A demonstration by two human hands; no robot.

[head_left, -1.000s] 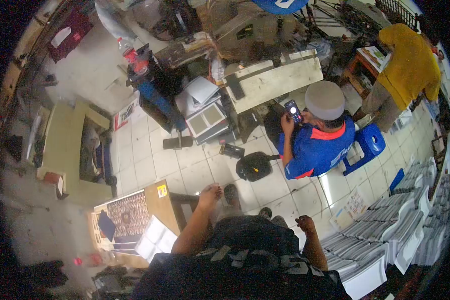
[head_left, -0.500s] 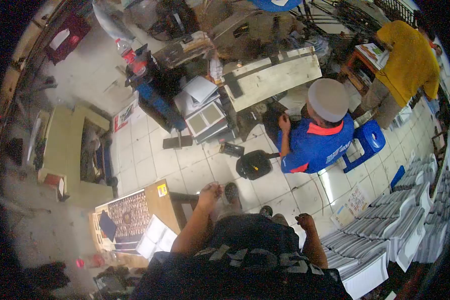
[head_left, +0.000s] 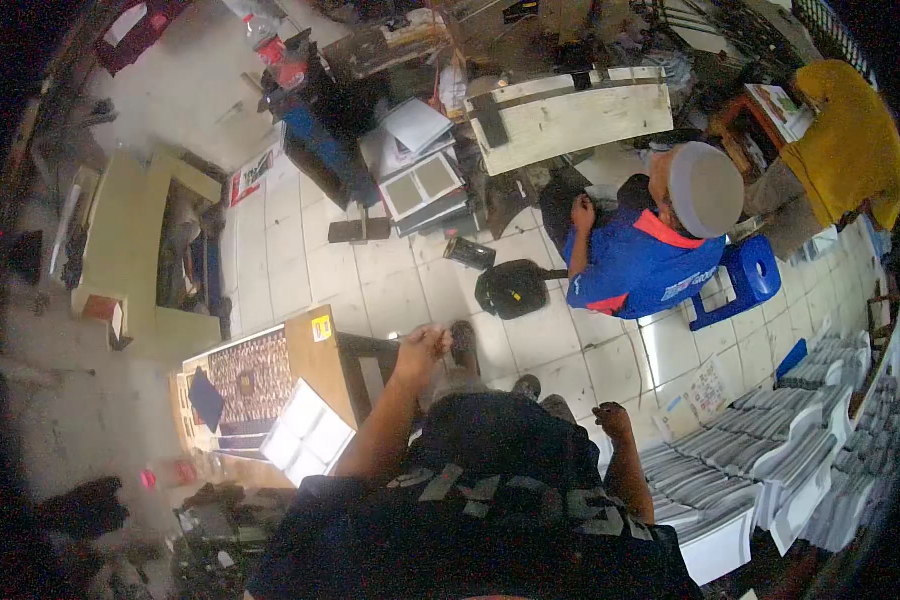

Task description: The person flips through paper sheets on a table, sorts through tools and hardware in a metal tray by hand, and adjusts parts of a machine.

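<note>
My left hand hangs in front of my body with its fingers curled closed; nothing shows sticking out of it. It is nearest to a wooden desk on the left, which carries an open booklet and a photo sheet. Held low by my right side, my right hand has its fingers curled in too, and no object can be seen in it. Beside it on the right are long rows of stacked printed sheets. Both hands appear apart from these things.
A person in a blue shirt sits ahead by a blue stool. Another in yellow bends at the right. A black bag and a dark can lie on the tiled floor. Binders are piled ahead.
The view has tilted and shifted a little, so the room's things sit differently in it. Both hands stay curled at about the same places by my body. The seated person's head has turned.
</note>
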